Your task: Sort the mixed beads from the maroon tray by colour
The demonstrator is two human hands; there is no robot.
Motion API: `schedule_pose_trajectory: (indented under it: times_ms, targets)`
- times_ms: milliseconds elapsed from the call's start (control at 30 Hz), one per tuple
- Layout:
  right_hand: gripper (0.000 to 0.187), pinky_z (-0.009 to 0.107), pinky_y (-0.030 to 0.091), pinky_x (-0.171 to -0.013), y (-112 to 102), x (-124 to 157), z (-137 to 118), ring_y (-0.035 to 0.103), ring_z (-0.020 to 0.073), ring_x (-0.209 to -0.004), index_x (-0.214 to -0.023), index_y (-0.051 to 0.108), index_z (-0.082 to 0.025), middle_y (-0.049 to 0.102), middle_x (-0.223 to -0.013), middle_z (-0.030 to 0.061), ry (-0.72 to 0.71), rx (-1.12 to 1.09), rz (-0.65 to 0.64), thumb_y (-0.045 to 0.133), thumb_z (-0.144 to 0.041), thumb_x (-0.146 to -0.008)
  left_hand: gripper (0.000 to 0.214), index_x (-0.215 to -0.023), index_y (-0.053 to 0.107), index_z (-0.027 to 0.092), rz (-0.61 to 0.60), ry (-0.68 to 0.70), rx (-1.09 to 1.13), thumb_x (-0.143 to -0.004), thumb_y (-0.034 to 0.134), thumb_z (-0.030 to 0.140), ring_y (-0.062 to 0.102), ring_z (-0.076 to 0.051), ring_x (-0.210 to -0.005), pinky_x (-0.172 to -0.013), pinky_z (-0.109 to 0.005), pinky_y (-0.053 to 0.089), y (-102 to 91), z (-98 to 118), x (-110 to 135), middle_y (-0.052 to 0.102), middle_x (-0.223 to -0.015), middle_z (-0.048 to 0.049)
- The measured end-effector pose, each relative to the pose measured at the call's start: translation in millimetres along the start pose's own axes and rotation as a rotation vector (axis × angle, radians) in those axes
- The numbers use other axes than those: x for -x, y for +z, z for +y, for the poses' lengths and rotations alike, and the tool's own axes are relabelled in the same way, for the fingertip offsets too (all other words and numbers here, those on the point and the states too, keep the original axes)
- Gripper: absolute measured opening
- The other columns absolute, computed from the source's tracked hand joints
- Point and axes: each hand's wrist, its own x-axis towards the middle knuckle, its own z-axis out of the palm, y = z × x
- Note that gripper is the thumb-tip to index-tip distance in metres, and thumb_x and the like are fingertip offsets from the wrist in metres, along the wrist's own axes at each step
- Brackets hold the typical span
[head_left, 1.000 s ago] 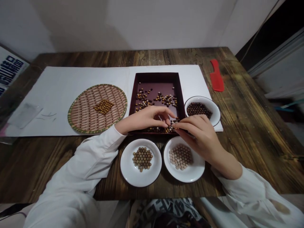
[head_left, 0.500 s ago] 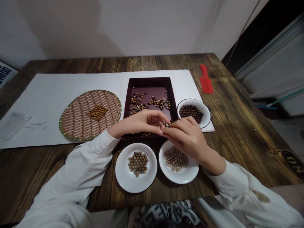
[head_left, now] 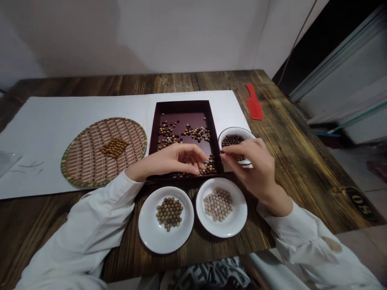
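Right hand (head_left: 252, 167) has swung across to the white bowl (head_left: 236, 129), fingers pressed together over its dark beads (head_left: 231, 140); left hand (head_left: 172, 161) curls inside the maroon tray (head_left: 181, 106).

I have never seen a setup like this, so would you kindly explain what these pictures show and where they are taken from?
There is no machine here: these are a person's two bare hands, filmed by a camera worn on the head. The left hand reaches into a dark maroon tray of mixed beads. The right hand is over a small white bowl of dark beads; whether it holds a bead is too small to tell. On the wooden table are a white saucer of brown beads, a white saucer of pale beads and a red comb. A round woven tray with more beads lies on a white sheet.
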Motion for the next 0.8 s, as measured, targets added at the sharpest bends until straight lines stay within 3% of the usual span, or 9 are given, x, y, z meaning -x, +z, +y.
schedule_pose_trajectory:
  times_ms: [100,233,500,800]
  targets:
    - [0.004,0.035,0.038,-0.074,-9,-3,16,0.059,0.0156,-0.071,-0.095,0.063,-0.024,0.065,-0.076,-0.0010,0.146,0.074,-0.001,0.062,-0.026,-0.091,0.024,-0.100,0.066,0.014,0.008,-0.012,-0.004,-0.078,0.071,0.008,0.066,-0.008,-0.079,-0.074,-0.021,0.051,1.5,3,0,0.071,-0.090,-0.0020]
    - [0.009,0.037,0.032,-0.074,-13,-1,33,0.059,0.0183,-0.075,-0.093,0.066,-0.025,0.063,-0.078,0.0001,0.248,0.171,-0.145,0.061,-0.032,-0.092,0.023,-0.099,0.066,0.014,0.019,-0.032,-0.020,-0.078,0.071,0.009,0.066,-0.009,-0.079,-0.072,-0.020,0.051,2.3,2,0,0.070,-0.090,-0.0017]
    - [0.012,0.037,0.031,-0.075,-7,6,41,0.059,0.0180,-0.079,-0.092,0.069,-0.025,0.068,-0.085,0.0017,0.208,0.196,-0.243,0.059,-0.031,-0.093,0.022,-0.104,0.065,0.016,0.000,-0.062,-0.063,-0.083,0.069,0.016,0.066,-0.010,-0.084,-0.073,-0.020,0.051,1.1,-1,2,0.071,-0.096,-0.0028]
    - [0.021,0.036,0.027,-0.075,-5,8,40,0.058,0.0158,-0.073,-0.087,0.071,-0.023,0.068,-0.080,0.0010,0.184,0.163,-0.340,0.054,-0.031,-0.096,0.020,-0.104,0.065,0.017,0.009,-0.092,-0.103,-0.084,0.068,0.018,0.066,-0.010,-0.084,-0.072,-0.020,0.051,0.8,-1,1,0.071,-0.097,-0.0032]
